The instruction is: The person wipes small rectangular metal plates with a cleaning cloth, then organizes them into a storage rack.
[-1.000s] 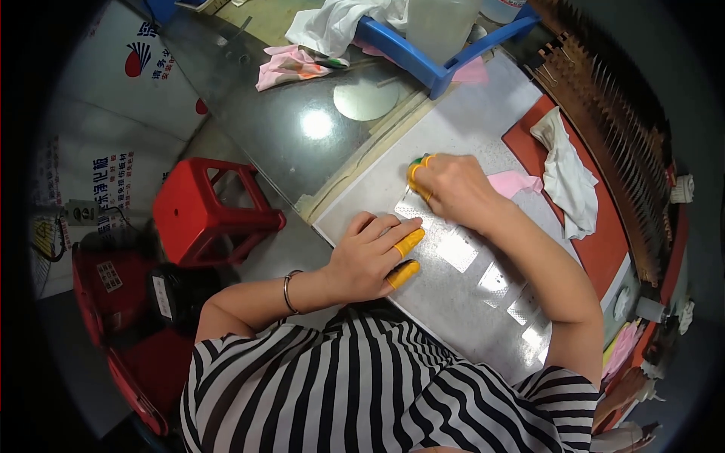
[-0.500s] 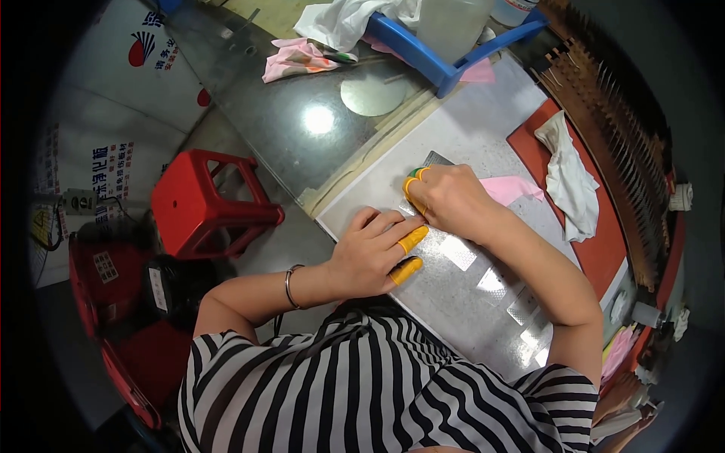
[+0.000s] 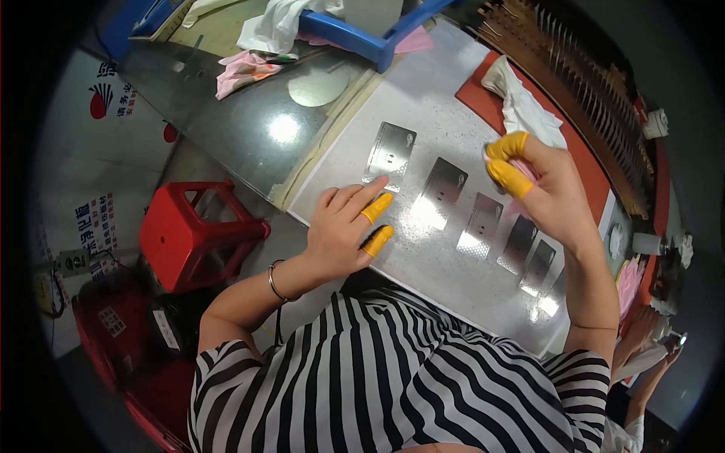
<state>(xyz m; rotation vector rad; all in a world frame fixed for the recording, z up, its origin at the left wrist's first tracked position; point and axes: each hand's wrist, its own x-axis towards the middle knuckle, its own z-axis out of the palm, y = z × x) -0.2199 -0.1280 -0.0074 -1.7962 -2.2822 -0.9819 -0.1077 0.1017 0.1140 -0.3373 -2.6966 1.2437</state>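
Several dark metallic cards lie in a slanting row on the pale work surface. The farthest-left card [image 3: 391,147] has its near edge beside my left hand [image 3: 340,230]. That hand lies palm down with fingers stretched, one bare fingertip touching the card's near end; yellow finger cots cover two other digits. To the right, my right hand [image 3: 555,192] is raised above the surface, its thumb and a finger in yellow cots. A pink cloth [image 3: 525,169] is pinched in it, partly hidden by the fingers. The second card [image 3: 442,189] lies between the two hands.
A red mat [image 3: 476,89] with a white cloth [image 3: 521,98] lies at the far right, before a brown toothed rack [image 3: 563,83]. A blue frame [image 3: 351,39] stands at the back. A red stool [image 3: 189,234] is at left. Another person's arm [image 3: 646,389] shows lower right.
My right hand has moved right, off the left card, and now holds the pink cloth that lay on the surface. The cards are uncovered. The whole view has shifted slightly.
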